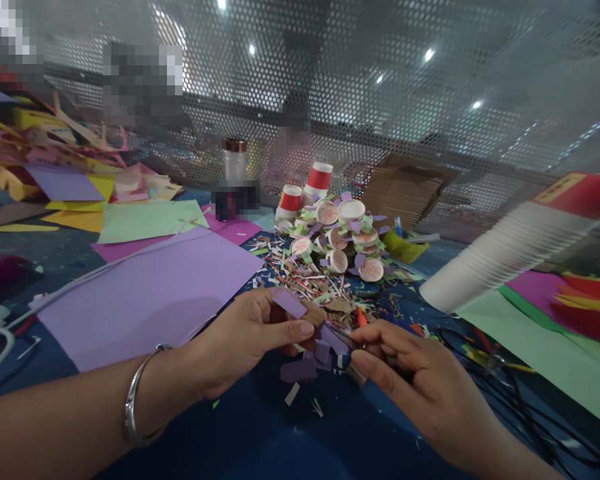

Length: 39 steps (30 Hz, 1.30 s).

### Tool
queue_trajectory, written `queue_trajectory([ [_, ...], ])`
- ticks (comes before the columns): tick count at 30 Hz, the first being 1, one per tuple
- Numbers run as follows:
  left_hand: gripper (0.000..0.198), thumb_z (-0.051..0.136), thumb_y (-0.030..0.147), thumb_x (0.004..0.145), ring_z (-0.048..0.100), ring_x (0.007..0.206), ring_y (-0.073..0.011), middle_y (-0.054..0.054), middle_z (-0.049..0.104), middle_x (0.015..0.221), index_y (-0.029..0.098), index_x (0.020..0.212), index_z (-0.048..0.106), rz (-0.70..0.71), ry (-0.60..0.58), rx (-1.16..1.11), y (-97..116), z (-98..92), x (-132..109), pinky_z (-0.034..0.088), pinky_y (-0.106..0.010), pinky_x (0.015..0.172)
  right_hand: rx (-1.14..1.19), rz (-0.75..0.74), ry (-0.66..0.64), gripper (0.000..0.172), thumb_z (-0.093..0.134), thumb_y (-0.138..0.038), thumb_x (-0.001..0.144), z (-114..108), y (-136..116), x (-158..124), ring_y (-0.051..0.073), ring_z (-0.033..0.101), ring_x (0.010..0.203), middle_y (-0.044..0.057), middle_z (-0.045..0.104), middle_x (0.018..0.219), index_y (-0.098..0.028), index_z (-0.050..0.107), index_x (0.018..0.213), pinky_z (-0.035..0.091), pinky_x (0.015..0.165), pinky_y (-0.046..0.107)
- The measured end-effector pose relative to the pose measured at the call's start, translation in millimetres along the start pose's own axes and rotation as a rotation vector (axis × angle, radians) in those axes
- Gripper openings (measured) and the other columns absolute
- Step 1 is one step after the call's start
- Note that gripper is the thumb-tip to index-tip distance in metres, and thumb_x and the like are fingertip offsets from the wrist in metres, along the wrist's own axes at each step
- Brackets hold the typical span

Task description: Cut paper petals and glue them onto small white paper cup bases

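Observation:
My left hand (247,337), a silver bangle at its wrist, pinches a small brown cardboard piece (313,312) between thumb and fingers. Purple paper tabs (289,302) stand out around that piece. From the other side, my right hand (413,377) closes on a slender dark tool (340,335) whose tip reaches the purple paper; its exact kind is unclear. More purple paper bits (299,370) lie just under the hands. Behind them is a heap of small paper-cup bottoms (337,260) with green and purple tabs attached.
Paper scraps (300,273) litter the blue tabletop (220,433). A purple sheet (150,287) lies left; a long stack of white paper cups (500,247) leans at right above black cables (515,400). A jar (235,160) and cardboard (400,193) stand near the perforated screen (340,80).

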<state>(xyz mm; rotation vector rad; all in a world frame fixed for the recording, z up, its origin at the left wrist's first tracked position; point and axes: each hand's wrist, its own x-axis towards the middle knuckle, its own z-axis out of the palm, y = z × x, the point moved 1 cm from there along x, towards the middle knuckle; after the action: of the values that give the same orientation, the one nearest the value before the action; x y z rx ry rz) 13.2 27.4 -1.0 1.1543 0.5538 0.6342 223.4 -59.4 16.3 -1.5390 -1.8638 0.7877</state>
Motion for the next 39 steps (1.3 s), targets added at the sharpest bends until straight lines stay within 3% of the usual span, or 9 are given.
queue_trajectory([
  [15,0.014,0.073,0.028,0.087,0.061,0.078,-0.0111,-0.001,0.066,0.083,0.015,0.088,0.067,-0.099,-0.028,-0.028,1,-2.1,-2,0.044,-0.023,0.07,-0.042,-0.027,0.02,0.022,0.052,-0.042,0.101,0,1,0,0.012,0.055,0.057,-0.005,0.06,0.066,-0.025,0.065,0.095,0.042,0.053,0.022],
  [24,0.017,0.07,0.028,0.088,0.057,0.07,-0.0105,0.0,0.063,0.078,0.013,0.091,0.063,-0.034,-0.025,0.028,-1,0.5,0,0.045,-0.025,0.069,-0.054,-0.075,0.014,0.015,0.055,-0.036,0.1,3,0,-1,0.01,0.049,0.053,-0.006,0.055,0.064,-0.026,0.063,0.094,0.041,0.051,0.021],
  [33,0.013,0.068,0.025,0.088,0.053,0.071,-0.009,0.001,0.059,0.08,0.013,0.09,0.062,0.071,0.001,0.146,9,-6.0,2,0.044,-0.022,0.068,-0.092,0.008,-0.039,0.022,0.053,-0.044,0.101,-3,5,-4,0.013,0.053,0.058,-0.004,0.059,0.068,-0.026,0.064,0.096,0.042,0.053,0.022],
  [39,0.016,0.067,0.029,0.086,0.053,0.071,-0.0121,0.0,0.058,0.079,0.014,0.087,0.061,0.018,-0.069,0.224,9,-4.1,1,0.045,-0.027,0.069,-0.019,0.036,-0.13,0.027,0.052,-0.047,0.101,-2,2,-3,0.011,0.045,0.056,-0.005,0.05,0.066,-0.024,0.064,0.093,0.036,0.051,0.023],
])
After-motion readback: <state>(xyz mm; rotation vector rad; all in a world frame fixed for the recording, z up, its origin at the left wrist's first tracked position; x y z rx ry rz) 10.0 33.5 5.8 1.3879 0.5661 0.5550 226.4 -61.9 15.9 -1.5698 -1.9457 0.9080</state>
